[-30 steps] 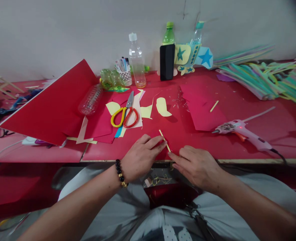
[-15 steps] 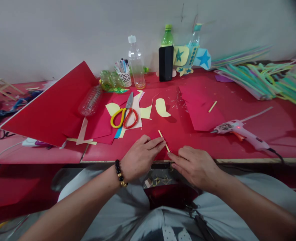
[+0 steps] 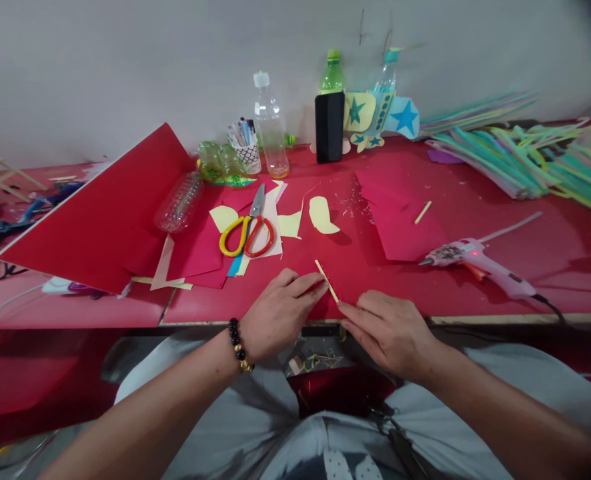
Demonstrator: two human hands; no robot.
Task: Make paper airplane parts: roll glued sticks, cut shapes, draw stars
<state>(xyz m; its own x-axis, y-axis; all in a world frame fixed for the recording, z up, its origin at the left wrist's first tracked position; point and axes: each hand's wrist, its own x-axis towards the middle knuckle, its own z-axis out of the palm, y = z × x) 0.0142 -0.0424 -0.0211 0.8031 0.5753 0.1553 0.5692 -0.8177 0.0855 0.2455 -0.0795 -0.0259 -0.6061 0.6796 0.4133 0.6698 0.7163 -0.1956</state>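
A narrow pale yellow strip [image 3: 332, 291] lies aslant on the red tabletop near its front edge. The fingers of my left hand [image 3: 285, 308] are together and press the strip around its middle. At the strip's lower end is my right hand [image 3: 388, 327], index fingertip against it and the other fingers bent. A thin red edge runs along the strip's right side; I cannot make out what it belongs to. Beyond my hands lie a curved pale yellow paper cutout [image 3: 322, 216] and scissors [image 3: 254, 227] with one yellow and one red handle.
A pink glue gun [image 3: 480, 261] with a lit red light rests at right, beside red paper [image 3: 400, 227]. Behind stand a clear bottle [image 3: 271, 133], a pen cup [image 3: 248, 157] and a black phone [image 3: 329, 128]. A large red board [image 3: 110, 213] leans at left.
My right fingertips have shifted very slightly to the right along the strip's lower end. My left hand stays almost in place; the whole view has moved a little.
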